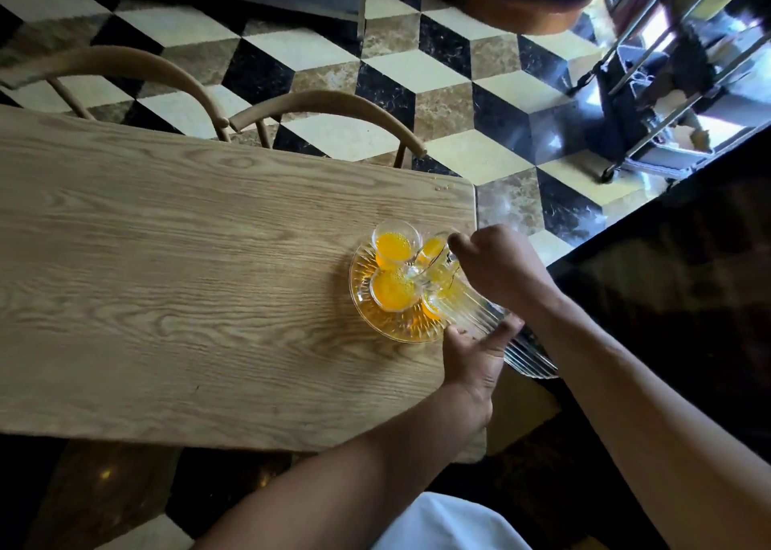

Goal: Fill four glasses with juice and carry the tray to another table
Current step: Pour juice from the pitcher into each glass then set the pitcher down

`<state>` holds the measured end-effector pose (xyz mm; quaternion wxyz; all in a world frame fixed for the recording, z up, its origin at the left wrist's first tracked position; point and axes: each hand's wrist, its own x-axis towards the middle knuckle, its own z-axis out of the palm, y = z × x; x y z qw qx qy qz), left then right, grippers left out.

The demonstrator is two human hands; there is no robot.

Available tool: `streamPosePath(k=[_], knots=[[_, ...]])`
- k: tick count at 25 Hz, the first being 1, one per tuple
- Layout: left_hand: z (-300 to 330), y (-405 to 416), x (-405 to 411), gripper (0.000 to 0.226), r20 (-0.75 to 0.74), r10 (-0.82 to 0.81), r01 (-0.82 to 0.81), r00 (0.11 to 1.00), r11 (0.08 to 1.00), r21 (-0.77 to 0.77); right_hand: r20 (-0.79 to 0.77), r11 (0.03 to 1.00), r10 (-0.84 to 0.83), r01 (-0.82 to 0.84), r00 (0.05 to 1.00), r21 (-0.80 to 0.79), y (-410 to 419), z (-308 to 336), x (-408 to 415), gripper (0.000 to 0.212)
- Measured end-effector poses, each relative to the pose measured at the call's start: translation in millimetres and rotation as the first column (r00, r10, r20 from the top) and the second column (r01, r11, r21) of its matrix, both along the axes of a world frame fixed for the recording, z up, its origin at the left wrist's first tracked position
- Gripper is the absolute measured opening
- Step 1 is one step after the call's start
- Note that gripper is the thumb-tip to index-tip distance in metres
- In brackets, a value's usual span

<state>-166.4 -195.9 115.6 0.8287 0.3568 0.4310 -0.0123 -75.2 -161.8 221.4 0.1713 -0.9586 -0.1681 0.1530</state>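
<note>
Your right hand [498,270] grips the jug [471,305] handle; your left hand [475,351], fingers straight, supports its base. The jug tilts, spout far-left, over glasses [394,288] on the tray [375,320] at the counter's [187,278] right end.

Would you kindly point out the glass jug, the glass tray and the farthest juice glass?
glass jug [467,311], head view, ribbed side wall.
glass tray [377,320], head view, near rim.
farthest juice glass [394,244], head view, juice surface.

Dim, wide-angle bend at edges — daylight glare upper right on the floor [555,132].
</note>
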Motion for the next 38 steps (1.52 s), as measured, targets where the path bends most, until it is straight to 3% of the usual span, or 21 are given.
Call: streamPosePath(k=[3, 6, 9, 11, 13, 19, 24, 29, 31, 34, 38], knots=[[-5.7, -6.3, -6.8, 0.08, -0.085, -0.033, 0.049, 0.996, 0.979, 0.197, -0.057, 0.991, -0.058, 0.064, 0.997, 0.114, -18.7, 2.5, -13.3, 0.056], [-8.9, -7.7, -22.5, 0.072, -0.122, -0.011, 0.058, 0.992, 0.92, 0.388, -0.172, 0.946, -0.094, 0.142, 0.981, 0.292, -43.8, -1.6, -30.7, 0.06], [-2.5, -5.4, -47.9, 0.06, -0.119, -0.022, 0.079, 0.993, 0.867, 0.492, -0.386, 0.819, -0.162, 0.342, 0.908, 0.461, -63.4, -2.7, -53.8, 0.049], [-4.9, -0.5, -67.0, 0.064, -0.112, -0.041, 0.095, 0.993, 0.84, 0.534, -0.457, 0.749, -0.118, 0.381, 0.882, 0.542, -68.4, 0.1, -71.5, 0.036], [-1.4, 4.2, -88.0, 0.072, -0.135, -0.064, 0.131, 0.989, 0.811, 0.571, -0.448, 0.738, -0.031, 0.323, 0.893, 0.593, -72.1, 2.6, -90.9, 0.031], [-9.8, 48.4, -141.5, 0.082, -0.164, 0.017, 0.088, 0.986, 0.785, 0.613, -0.433, 0.818, 0.188, 0.104, 0.881, 0.566, -47.6, 8.4, -129.5, 0.037], [-12.5, 106.0, -169.4, 0.067, -0.129, 0.027, 0.06, 0.991, 0.784, 0.617, -0.441, 0.818, 0.318, -0.008, 0.839, 0.575, -9.3, 8.4, -143.9, 0.034], [-7.6, 182.4, -177.9, 0.066, -0.14, -0.088, 0.16, 0.986, 0.729, 0.666, -0.481, 0.769, 0.414, -0.015, 0.773, 0.639, 39.8, 0.9, -140.1, 0.026], [-0.9, 219.7, -172.0, 0.062, -0.145, -0.19, 0.237, 0.971, 0.692, 0.682, -0.44, 0.745, 0.428, -0.033, 0.79, 0.666, 61.9, -5.1, -136.6, 0.026], [-1.1, 277.7, -152.2, 0.059, -0.153, -0.344, 0.348, 0.927, 0.63, 0.694, -0.351, 0.736, 0.422, -0.09, 0.836, 0.671, 93.7, -18.0, -129.8, 0.045], [-12.5, 342.3, -115.8, 0.066, -0.231, -0.482, 0.477, 0.845, 0.486, 0.732, -0.261, 0.726, 0.383, -0.114, 0.886, 0.678, 126.1, -38.0, -122.4, 0.044]])
